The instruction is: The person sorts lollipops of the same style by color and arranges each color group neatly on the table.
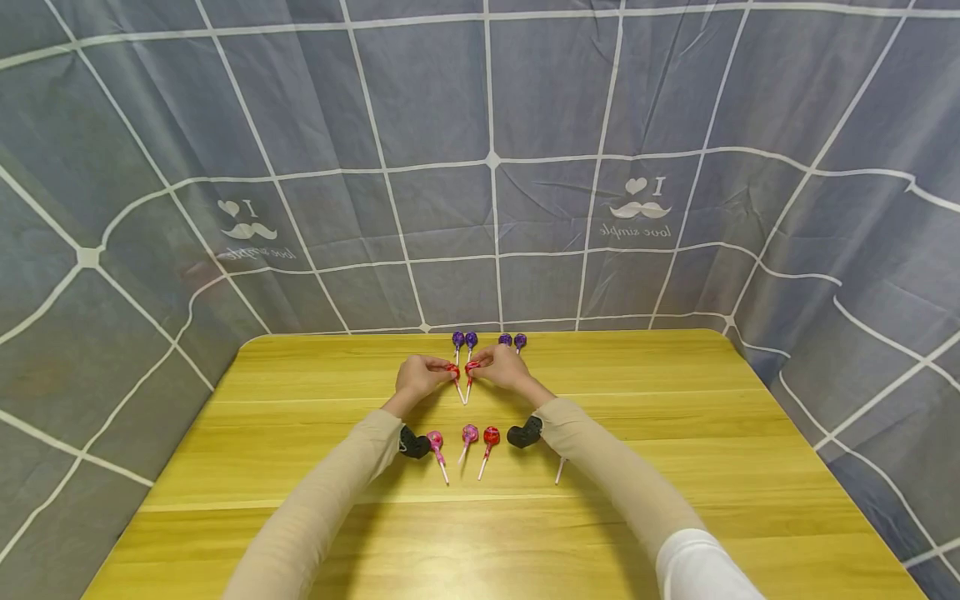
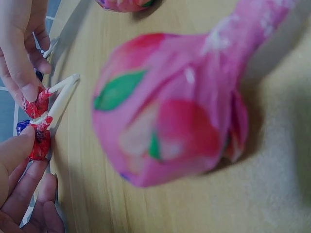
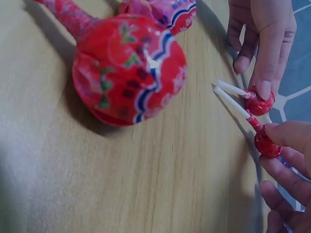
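Note:
Near the table's far side, the left hand (image 1: pixel 422 375) pinches the head of a red lollipop (image 1: pixel 453 372) between thumb and fingers. Just right of it, the right hand (image 1: pixel 504 367) pinches a second red lollipop (image 1: pixel 470 367). The two sticks slant toward the wearer, and their ends meet in a V. In the left wrist view the left hand (image 2: pixel 22 189) is at lower left, the right hand (image 2: pixel 22 53) above it. In the right wrist view the right hand (image 3: pixel 286 170) grips its lollipop (image 3: pixel 267 145) below the left hand (image 3: pixel 265 43).
Behind the hands, purple lollipops (image 1: pixel 458 339) lie in two pairs, the right pair (image 1: pixel 521 341) partly behind the right hand. Nearer the wearer are pink lollipops (image 1: pixel 469 433), a red one (image 1: pixel 491 436) and a stick (image 1: pixel 560 471) partly under the right sleeve. A grey curtain surrounds the wooden table (image 1: pixel 300 467).

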A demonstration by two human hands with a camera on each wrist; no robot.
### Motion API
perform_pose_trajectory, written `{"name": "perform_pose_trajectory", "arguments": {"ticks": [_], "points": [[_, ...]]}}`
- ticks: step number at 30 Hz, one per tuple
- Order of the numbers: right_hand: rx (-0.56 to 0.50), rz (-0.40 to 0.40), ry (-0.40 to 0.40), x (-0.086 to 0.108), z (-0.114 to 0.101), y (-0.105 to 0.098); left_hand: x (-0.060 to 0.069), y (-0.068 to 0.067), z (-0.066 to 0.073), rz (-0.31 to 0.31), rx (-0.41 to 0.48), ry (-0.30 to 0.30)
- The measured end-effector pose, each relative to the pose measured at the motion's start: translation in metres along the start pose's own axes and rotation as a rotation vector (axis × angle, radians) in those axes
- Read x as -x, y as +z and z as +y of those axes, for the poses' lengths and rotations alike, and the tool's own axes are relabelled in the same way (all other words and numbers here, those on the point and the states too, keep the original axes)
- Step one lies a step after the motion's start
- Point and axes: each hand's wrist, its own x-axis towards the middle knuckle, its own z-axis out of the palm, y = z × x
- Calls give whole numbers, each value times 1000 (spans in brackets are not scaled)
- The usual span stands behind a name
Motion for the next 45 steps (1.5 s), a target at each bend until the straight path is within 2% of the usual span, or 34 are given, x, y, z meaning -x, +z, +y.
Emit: {"name": "perform_pose_trajectory", "arguments": {"ticks": [7, 16, 23, 35, 45], "points": [[-7, 11, 11, -1, 0, 1, 1, 3, 2, 15, 9, 22], [0, 11, 29, 0, 1, 6, 1, 6, 2, 8, 8, 15], [-3, -2, 20, 2, 0, 2, 3, 6, 3, 14, 12, 0], [-42, -42, 7, 2, 1, -5, 4, 2, 7, -17, 24, -17], [-48, -46, -7, 3, 2, -7, 5, -1, 8, -50, 48, -45]]}}
